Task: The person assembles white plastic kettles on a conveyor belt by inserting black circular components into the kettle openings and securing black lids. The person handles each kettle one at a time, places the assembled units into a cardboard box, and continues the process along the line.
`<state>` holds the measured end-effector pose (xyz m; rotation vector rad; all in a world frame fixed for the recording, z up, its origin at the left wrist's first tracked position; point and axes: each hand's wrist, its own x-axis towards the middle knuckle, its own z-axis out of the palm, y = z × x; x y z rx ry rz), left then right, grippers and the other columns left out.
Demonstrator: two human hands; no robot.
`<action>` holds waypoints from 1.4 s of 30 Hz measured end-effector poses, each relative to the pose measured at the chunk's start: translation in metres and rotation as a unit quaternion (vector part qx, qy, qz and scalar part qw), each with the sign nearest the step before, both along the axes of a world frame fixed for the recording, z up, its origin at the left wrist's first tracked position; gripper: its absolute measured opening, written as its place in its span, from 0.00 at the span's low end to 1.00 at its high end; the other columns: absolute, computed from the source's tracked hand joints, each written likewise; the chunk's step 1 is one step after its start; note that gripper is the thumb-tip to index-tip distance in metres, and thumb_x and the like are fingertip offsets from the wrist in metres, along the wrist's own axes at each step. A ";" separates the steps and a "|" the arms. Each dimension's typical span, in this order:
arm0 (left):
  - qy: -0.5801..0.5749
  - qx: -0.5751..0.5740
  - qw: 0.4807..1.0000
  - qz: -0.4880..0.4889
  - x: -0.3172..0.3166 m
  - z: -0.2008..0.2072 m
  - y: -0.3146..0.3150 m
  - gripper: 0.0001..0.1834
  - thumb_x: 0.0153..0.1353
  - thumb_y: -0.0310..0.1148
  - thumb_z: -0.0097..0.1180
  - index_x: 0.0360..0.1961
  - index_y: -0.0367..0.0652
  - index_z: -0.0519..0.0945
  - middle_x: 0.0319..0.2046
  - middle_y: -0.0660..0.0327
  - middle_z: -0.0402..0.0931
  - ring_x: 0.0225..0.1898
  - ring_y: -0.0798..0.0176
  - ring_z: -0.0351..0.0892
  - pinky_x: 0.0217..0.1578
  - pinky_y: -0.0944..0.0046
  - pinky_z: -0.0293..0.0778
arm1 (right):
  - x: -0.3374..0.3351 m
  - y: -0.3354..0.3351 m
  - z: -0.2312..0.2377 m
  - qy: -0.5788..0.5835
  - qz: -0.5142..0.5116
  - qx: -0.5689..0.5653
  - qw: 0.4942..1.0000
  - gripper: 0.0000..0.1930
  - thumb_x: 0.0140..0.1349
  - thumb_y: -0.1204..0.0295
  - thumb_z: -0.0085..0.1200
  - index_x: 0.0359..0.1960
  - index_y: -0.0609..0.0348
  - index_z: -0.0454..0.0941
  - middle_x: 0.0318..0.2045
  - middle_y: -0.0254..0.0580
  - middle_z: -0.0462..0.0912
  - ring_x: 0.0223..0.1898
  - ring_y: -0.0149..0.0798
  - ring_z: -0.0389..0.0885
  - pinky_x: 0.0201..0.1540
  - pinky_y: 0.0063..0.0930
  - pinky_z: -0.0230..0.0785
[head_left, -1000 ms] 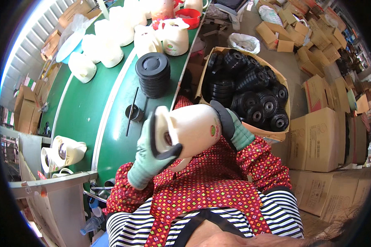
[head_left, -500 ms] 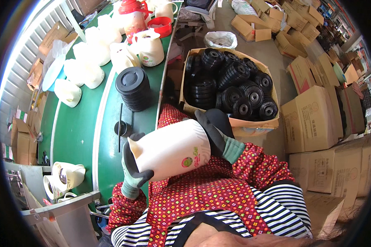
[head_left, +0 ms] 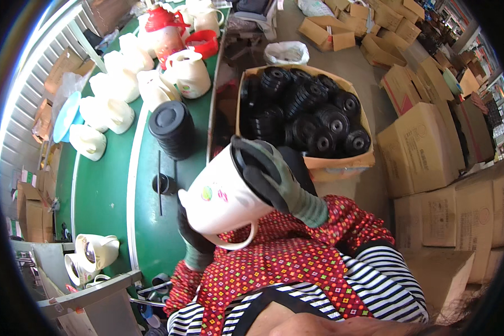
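Observation:
A white jug (head_left: pixel 224 193) with a spout, a loop handle and a small printed mark hangs tilted in front of my lap. My left hand (head_left: pixel 195 232), in a grey-green glove with dark fingers, closes on its spout end from below; the jug hides most of those fingers. Gloved the same way, my right hand (head_left: pixel 271 173) is closed over the jug's opposite end. A dark round edge shows there beneath the right fingers, and I cannot tell whether it is a separate black part. Left of the jug, a stack of black discs (head_left: pixel 173 131) stands on the green table (head_left: pixel 109 190).
Beside the stack lie a thin black rod (head_left: pixel 159 182) and a small black cup (head_left: pixel 167 185). White jug bodies (head_left: pixel 115 115) and a red-topped jug (head_left: pixel 165 33) fill the table's far end. Ahead, a carton (head_left: pixel 341 168) holds black ribbed parts. Cardboard boxes (head_left: pixel 417 148) stack up at right.
The jug has turned, bringing its handle into view on the near side. My right hand has moved round its end, and my left hand is now mostly behind the spout end.

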<state>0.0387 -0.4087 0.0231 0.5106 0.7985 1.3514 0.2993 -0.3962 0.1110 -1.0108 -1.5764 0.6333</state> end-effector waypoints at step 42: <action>0.241 0.147 0.942 -0.180 0.027 0.094 0.012 0.64 0.49 0.43 0.81 0.78 0.34 0.50 0.67 0.50 0.67 0.68 0.59 0.65 0.68 0.56 0.66 | 0.089 -0.046 -0.102 0.232 0.054 -0.211 0.948 0.28 0.79 0.63 0.46 0.76 0.59 0.58 0.74 0.44 0.65 0.74 0.40 0.63 0.77 0.38 0.55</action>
